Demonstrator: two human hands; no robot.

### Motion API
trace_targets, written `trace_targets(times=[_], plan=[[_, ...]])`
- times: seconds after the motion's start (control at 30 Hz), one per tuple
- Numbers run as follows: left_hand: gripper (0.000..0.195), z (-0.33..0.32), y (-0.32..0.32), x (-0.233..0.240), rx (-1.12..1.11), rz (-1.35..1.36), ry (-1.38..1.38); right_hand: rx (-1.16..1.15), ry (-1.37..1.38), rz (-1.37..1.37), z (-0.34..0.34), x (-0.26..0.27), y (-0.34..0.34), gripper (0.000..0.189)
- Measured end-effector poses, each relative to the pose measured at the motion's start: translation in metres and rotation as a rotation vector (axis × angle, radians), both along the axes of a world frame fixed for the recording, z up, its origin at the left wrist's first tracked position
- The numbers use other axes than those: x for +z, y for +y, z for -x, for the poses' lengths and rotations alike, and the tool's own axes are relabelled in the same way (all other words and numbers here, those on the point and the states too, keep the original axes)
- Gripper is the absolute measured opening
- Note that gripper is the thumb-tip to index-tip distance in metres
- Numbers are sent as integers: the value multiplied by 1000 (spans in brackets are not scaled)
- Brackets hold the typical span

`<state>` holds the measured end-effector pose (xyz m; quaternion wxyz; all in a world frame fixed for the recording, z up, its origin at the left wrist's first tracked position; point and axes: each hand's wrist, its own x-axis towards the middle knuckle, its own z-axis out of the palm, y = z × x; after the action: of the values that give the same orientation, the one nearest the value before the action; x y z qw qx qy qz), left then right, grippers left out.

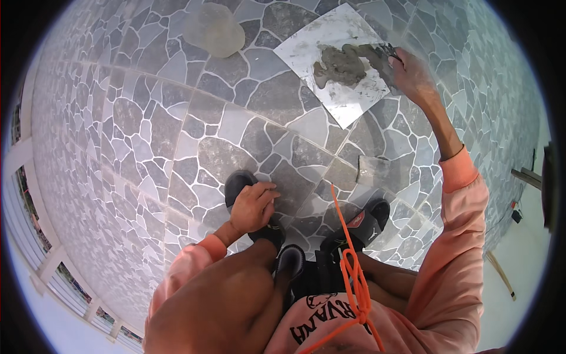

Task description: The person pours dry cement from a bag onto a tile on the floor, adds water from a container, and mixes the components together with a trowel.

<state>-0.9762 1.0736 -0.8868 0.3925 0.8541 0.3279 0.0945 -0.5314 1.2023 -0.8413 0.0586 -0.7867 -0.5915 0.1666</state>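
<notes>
My right hand (411,73) is closed on the dark handle of a tool, probably a trowel, at the right corner of a white square board or tile (351,108). The tool's blade is hard to make out among the smears. A patch of wet grey mortar (342,66) lies spread over the middle of the board. My left hand (253,207) hangs in front of my left knee, above the slide sandal, its fingers loosely bent and apart, with nothing in it.
The floor bears stone-patterned tiles (230,157) with pale joints. A pale translucent rounded object (216,31) is at the top. A small greyish flat piece (373,170) lies before my right sandal (376,219). An orange cord (356,278) hangs from me. A white railing (53,259) runs along the left.
</notes>
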Motion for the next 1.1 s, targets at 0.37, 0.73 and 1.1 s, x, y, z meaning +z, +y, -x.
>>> trace_targets(times=[0.37, 0.73, 1.1], plan=[[22, -1, 2, -1, -21, 32, 21, -65, 513, 102, -44, -60, 56, 32], [23, -2, 3, -2, -36, 5, 8, 502, -151, 97, 29, -22, 96, 31], [23, -2, 4, -1, -47, -16, 2, 727, -277, -71, 20, -17, 91, 32]])
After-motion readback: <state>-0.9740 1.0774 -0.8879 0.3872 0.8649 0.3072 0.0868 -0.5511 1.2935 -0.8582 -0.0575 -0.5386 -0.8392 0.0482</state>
